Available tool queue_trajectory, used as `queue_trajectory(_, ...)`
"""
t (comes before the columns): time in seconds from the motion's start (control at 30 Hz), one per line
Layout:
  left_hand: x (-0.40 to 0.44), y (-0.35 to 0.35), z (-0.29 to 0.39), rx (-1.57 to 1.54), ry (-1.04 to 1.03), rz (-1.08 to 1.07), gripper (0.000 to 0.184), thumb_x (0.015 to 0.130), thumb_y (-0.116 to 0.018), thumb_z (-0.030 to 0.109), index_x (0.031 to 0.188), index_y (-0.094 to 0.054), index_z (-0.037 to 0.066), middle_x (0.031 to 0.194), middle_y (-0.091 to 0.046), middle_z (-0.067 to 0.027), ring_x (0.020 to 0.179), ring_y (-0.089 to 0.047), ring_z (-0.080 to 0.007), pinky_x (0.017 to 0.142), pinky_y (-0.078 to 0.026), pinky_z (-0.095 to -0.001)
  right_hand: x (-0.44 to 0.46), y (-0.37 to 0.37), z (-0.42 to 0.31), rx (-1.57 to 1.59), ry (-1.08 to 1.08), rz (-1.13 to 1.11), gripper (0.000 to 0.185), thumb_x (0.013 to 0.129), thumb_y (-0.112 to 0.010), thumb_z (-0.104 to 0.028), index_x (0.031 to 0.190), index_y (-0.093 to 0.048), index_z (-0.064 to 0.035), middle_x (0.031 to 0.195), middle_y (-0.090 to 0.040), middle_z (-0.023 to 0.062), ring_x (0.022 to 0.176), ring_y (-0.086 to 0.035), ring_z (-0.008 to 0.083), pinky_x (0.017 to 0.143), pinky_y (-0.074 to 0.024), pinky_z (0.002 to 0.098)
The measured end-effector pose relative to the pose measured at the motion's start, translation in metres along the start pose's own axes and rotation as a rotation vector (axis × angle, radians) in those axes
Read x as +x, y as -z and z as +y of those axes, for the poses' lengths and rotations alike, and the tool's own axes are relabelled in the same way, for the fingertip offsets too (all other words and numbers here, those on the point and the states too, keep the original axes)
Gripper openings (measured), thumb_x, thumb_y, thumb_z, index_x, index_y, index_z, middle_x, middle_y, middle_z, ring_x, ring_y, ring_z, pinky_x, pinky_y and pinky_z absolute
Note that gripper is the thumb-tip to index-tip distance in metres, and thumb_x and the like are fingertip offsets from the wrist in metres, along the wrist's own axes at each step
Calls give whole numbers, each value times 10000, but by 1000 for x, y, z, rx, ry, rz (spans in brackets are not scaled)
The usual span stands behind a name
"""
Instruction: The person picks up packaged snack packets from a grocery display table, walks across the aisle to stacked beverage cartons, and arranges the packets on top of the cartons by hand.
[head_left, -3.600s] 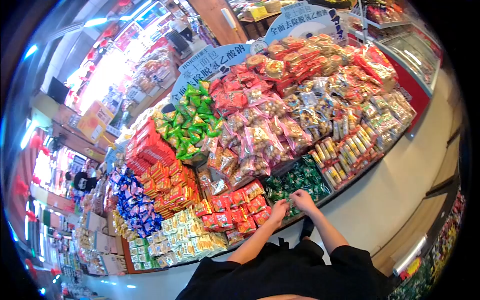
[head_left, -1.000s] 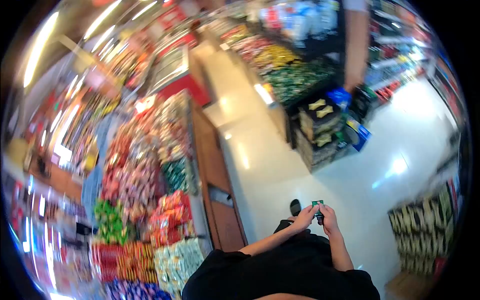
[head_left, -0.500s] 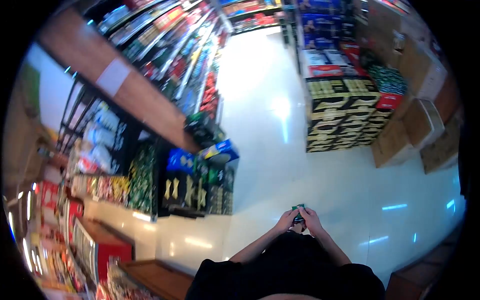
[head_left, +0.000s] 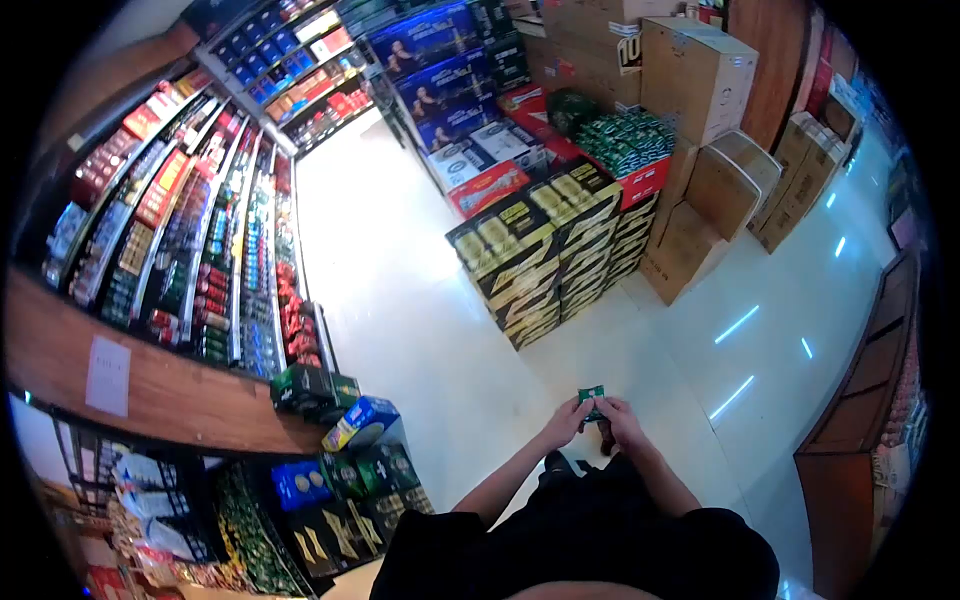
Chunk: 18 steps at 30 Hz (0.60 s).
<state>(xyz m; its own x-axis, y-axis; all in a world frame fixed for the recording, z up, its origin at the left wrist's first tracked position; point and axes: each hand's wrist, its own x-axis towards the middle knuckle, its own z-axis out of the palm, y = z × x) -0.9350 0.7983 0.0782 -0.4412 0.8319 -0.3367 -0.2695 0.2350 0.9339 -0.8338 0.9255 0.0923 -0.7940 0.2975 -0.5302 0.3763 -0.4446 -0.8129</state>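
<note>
Two bare hands hold one small green packet (head_left: 592, 392) near the front of the person's black clothes (head_left: 590, 535). The left hand (head_left: 566, 421) pinches the packet from the left, and the right hand (head_left: 622, 424) pinches it from the right. The hands are close together, and the packet pokes up between them, over the shiny pale floor (head_left: 650, 340). Farther away, black and gold boxes (head_left: 540, 265) sit in a big stack. On the far side of the stack, a red box (head_left: 646, 184) is full of green packs (head_left: 626, 138). Tall blue boxes (head_left: 428, 62) stand farther back. Brown cardboard boxes (head_left: 690, 80) stand to the right. On the left, long shelves (head_left: 205, 230) are full of goods. A brown wooden cabinet (head_left: 835, 515) is near on the right.
</note>
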Motion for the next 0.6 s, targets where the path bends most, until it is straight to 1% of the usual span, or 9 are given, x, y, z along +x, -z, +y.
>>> queue_trajectory(0.03,15,2,10,52,27,-35,406,964,-424,411,1082,-543,42,753,-521,-6,627,-462,-94,561,-406,-238,9,7,-4,19,11,0,317,937,-513,-353,818,-577,-66,577,-493,-2,452,-430,80,411,-345,224)
queue_trajectory(0.07,25,2,18,110,75,-6,411,962,-431,416,1073,-545,38,707,-494,1,600,-452,-95,543,-398,-234,20,15,-6,36,21,-3,313,937,-515,-350,820,-578,-67,579,-493,-3,454,-428,80,412,-342,226)
queue_trajectory(0.17,67,3,20,-3,101,56,401,960,-438,415,1031,-548,36,684,-487,2,583,-446,-91,526,-389,-229,60,36,-27,66,15,-32,286,929,-537,-332,803,-571,-78,578,-488,-5,450,-424,80,410,-338,226)
queue_trajectory(0.2,78,2,29,-16,133,113,374,963,-441,399,985,-546,41,685,-490,0,584,-453,-85,521,-387,-227,75,40,-37,59,20,-51,281,925,-545,-329,795,-567,-81,577,-488,-5,448,-423,80,409,-339,225)
queue_trajectory(0.27,111,5,30,-62,85,186,363,966,-439,390,972,-545,42,680,-492,-1,576,-456,-84,520,-389,-229,106,56,-55,81,26,-91,256,914,-573,-301,776,-561,-85,583,-493,-1,437,-409,77,404,-322,224)
queue_trajectory(0.33,145,10,33,-71,27,237,362,970,-431,388,961,-542,43,657,-492,-7,560,-465,-89,521,-392,-242,131,67,-91,103,-11,-144,254,904,-589,-296,784,-576,-72,575,-492,-1,434,-404,74,397,-300,224)
queue_trajectory(0.47,205,5,75,-97,55,366,377,969,-424,408,912,-527,50,631,-486,-17,553,-478,-107,525,-386,-258,194,98,-140,32,39,-214,302,877,-624,-340,769,-566,-65,557,-453,-5,445,-384,70,396,-262,236)
queue_trajectory(0.57,258,-1,106,-19,8,402,378,969,-421,409,897,-529,54,618,-487,-16,544,-481,-104,518,-373,-248,220,128,-187,-14,31,-210,248,895,-595,-282,779,-589,-63,597,-503,-1,453,-406,75,408,-298,229)
queue_trajectory(0.6,275,-5,113,-9,-37,420,325,974,-442,357,857,-522,65,607,-453,7,527,-433,-77,484,-352,-232,232,137,-194,17,49,-182,236,897,-593,-276,794,-593,-64,604,-506,-4,448,-391,75,409,-288,229)
